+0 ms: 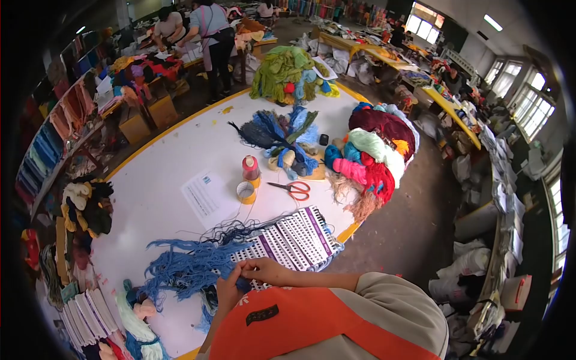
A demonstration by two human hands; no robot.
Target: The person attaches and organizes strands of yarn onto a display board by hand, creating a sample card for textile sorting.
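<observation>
At the near edge of the white table (156, 162), my left hand (228, 292) and right hand (264, 271) meet, fingers pinched narrow on a tuft of blue yarn (243, 284). The loose blue yarn bundle (186, 264) sprawls just left of my hands, stringy and tangled. Under my right hand lies the sample card (297, 237), flat, striped purple and white with rows of small holes. Farther off: orange-handled scissors (293, 189), a tape roll (245, 192), a printed sheet (207, 195), soft wool heaps.
</observation>
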